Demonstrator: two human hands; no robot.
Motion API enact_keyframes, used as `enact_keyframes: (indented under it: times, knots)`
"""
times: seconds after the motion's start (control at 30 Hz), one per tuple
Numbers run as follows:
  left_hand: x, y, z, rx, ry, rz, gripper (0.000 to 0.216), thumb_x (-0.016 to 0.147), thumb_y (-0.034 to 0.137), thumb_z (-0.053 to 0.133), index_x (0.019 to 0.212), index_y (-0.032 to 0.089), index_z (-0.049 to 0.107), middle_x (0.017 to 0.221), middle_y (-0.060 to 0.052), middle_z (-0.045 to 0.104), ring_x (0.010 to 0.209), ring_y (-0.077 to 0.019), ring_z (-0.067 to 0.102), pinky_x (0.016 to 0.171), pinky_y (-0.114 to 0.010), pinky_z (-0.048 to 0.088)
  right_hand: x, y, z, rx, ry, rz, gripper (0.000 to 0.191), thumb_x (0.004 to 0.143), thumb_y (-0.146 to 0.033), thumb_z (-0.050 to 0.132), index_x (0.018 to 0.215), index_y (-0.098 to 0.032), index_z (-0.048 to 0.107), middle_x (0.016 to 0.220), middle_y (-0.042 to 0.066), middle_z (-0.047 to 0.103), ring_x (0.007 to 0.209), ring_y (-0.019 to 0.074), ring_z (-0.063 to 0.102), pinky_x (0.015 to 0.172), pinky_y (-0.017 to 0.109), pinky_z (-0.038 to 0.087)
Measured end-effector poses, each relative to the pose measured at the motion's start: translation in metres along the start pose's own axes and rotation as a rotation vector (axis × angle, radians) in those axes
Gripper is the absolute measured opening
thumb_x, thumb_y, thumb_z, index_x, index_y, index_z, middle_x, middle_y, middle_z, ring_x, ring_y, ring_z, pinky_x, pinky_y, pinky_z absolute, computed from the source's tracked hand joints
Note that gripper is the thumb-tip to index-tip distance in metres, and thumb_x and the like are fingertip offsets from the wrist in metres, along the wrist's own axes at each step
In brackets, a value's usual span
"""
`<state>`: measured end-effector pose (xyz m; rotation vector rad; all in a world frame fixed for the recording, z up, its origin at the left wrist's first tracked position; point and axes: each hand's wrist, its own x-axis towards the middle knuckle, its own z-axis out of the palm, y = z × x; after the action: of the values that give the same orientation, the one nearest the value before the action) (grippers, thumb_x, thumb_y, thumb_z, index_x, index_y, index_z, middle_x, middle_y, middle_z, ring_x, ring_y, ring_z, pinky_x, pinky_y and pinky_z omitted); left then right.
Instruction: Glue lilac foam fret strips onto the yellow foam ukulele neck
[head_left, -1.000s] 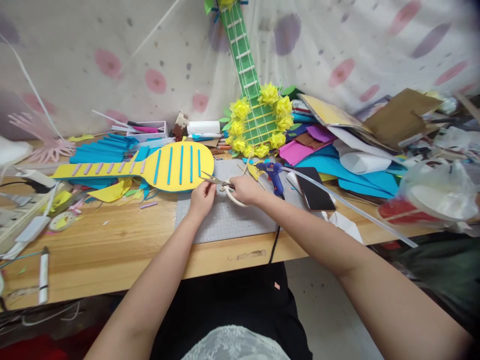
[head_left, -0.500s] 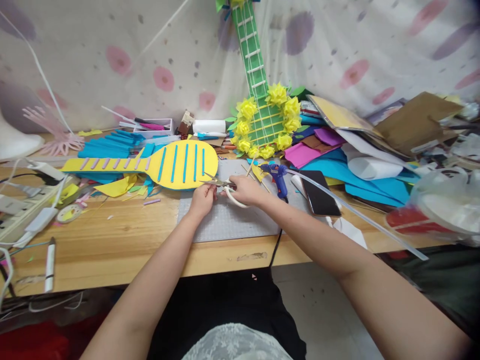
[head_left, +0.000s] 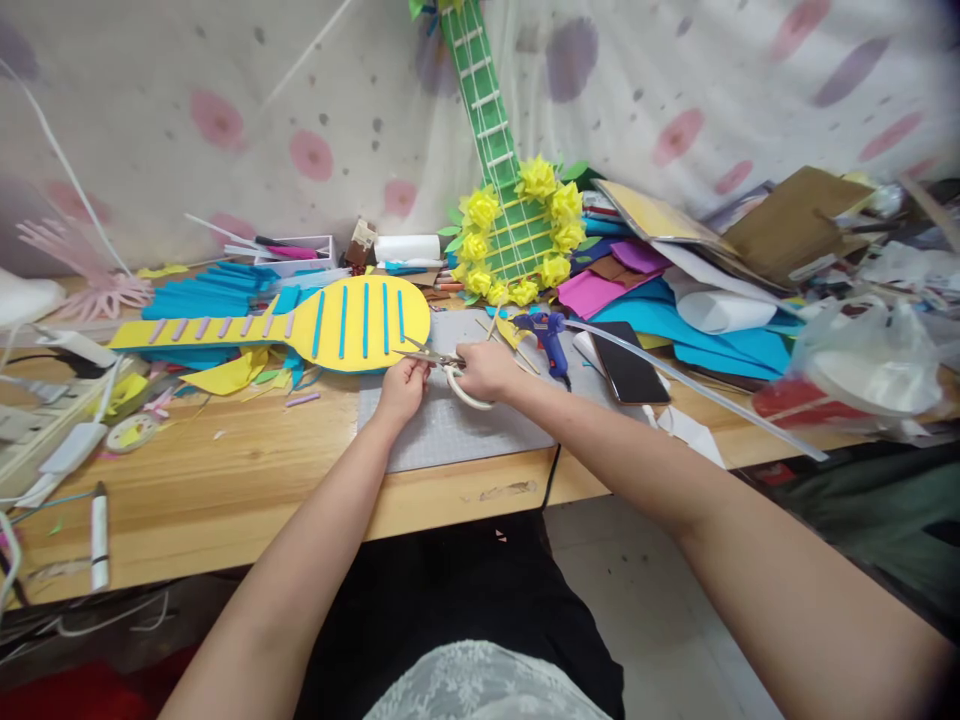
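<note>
My right hand (head_left: pixel 486 370) is closed around the white-handled scissors (head_left: pixel 466 394), whose metal blades point left and stand slightly apart. Close by, my left hand (head_left: pixel 405 388) pinches something near the blades, too small to make out. The blade tips overlap the lower right edge of a yellow guitar-shaped cutout (head_left: pixel 335 328) in my view. Blue strips cross its rounded body and lilac strips line its neck. Under both hands lies a grey cutting mat (head_left: pixel 442 445). A thin wooden stick (head_left: pixel 495 321) rises just behind my right hand.
A blue glue gun (head_left: pixel 551 345) with a long clear stick lies right of my hands, beside a black phone (head_left: pixel 634 365). A green paper guitar (head_left: pixel 517 235) with yellow flowers leans behind. Coloured paper (head_left: pixel 720 335) piles up at right; a power strip (head_left: pixel 37 420) sits left.
My view has swung slightly, so most of the scene sits a little further left. Both hands stay close together, with the scissors still in my right hand.
</note>
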<state>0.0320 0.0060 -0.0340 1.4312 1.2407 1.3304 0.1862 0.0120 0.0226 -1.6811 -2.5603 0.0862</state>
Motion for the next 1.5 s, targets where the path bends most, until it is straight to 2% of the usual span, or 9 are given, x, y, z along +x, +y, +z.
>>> enact_keyframes:
  times: [0.17,0.33,0.47,0.57,0.73,1.03,1.3,1.4,1.5]
  knots:
    - [-0.001,-0.005,0.003,0.044,0.047,0.035,0.024,0.08,0.023,0.047,0.056,0.017,0.047,0.049,0.003,0.044,0.043,-0.009,0.045,0.048,-0.024,0.036,-0.002,0.003,0.008,0.027,0.071,-0.032,0.033,0.079,-0.039,0.045,0.095,-0.015,0.059,0.092,0.013,0.067,0.082,0.0222,0.06,0.067,0.028,0.036]
    - [0.0,-0.001,0.005,-0.078,-0.008,0.008,0.021,0.079,0.028,0.052,0.061,0.016,0.053,0.048,0.005,0.041,0.042,-0.0074,0.042,0.047,-0.022,0.037,0.001,0.009,0.014,0.1,0.118,-0.076,0.029,0.08,-0.035,0.046,0.096,-0.013,0.056,0.095,0.012,0.063,0.086,0.0202,0.056,0.071,0.027,0.036]
    - [0.0,0.005,0.005,-0.264,-0.088,-0.06,0.021,0.077,0.034,0.056,0.068,0.015,0.058,0.048,0.006,0.037,0.043,-0.0063,0.039,0.046,-0.021,0.038,0.003,0.013,0.01,0.161,0.084,-0.127,0.03,0.079,-0.038,0.048,0.095,-0.013,0.055,0.094,0.011,0.062,0.085,0.0186,0.055,0.069,0.025,0.035]
    - [-0.002,0.008,0.005,-0.298,-0.102,-0.093,0.022,0.077,0.034,0.057,0.068,0.014,0.058,0.048,0.006,0.036,0.043,-0.0056,0.038,0.046,-0.02,0.037,0.004,0.015,0.008,0.159,0.049,-0.122,0.029,0.079,-0.038,0.047,0.093,-0.014,0.056,0.092,0.01,0.064,0.081,0.0179,0.057,0.064,0.024,0.034]
    - [-0.002,0.007,0.005,-0.293,-0.108,-0.118,0.023,0.077,0.034,0.057,0.066,0.013,0.057,0.046,0.006,0.034,0.042,-0.0054,0.034,0.043,-0.02,0.035,0.003,0.016,0.008,0.084,0.031,-0.075,0.031,0.079,-0.04,0.046,0.094,-0.016,0.058,0.093,0.01,0.067,0.081,0.0206,0.06,0.065,0.026,0.035]
    - [-0.001,0.003,0.005,-0.218,-0.05,-0.082,0.021,0.079,0.03,0.054,0.066,0.014,0.055,0.048,0.006,0.037,0.041,-0.0057,0.038,0.043,-0.02,0.036,0.003,0.011,0.007,0.038,0.03,-0.048,0.033,0.08,-0.04,0.045,0.097,-0.015,0.057,0.095,0.013,0.066,0.085,0.0235,0.06,0.068,0.028,0.037]
    - [-0.002,-0.001,0.006,-0.154,-0.029,-0.024,0.021,0.08,0.031,0.051,0.068,0.015,0.054,0.049,0.005,0.039,0.042,-0.007,0.041,0.046,-0.022,0.036,0.004,0.009,0.008,0.043,0.134,-0.096,0.033,0.078,-0.035,0.047,0.102,-0.012,0.051,0.104,0.015,0.059,0.098,0.0252,0.051,0.081,0.032,0.036]
    - [-0.002,0.0,0.005,-0.113,-0.01,0.016,0.021,0.081,0.032,0.05,0.068,0.016,0.054,0.05,0.005,0.04,0.044,-0.0074,0.043,0.048,-0.022,0.037,0.004,0.008,0.005,0.065,0.104,-0.102,0.033,0.079,-0.037,0.045,0.1,-0.013,0.052,0.1,0.014,0.061,0.094,0.0246,0.053,0.078,0.031,0.037]
    - [-0.002,0.001,0.004,-0.118,-0.004,0.014,0.024,0.08,0.035,0.051,0.066,0.016,0.054,0.05,0.005,0.04,0.043,-0.0072,0.042,0.047,-0.022,0.037,0.004,0.011,0.001,0.127,-0.01,-0.084,0.033,0.079,-0.042,0.044,0.097,-0.016,0.053,0.096,0.011,0.063,0.086,0.0221,0.056,0.068,0.027,0.037]
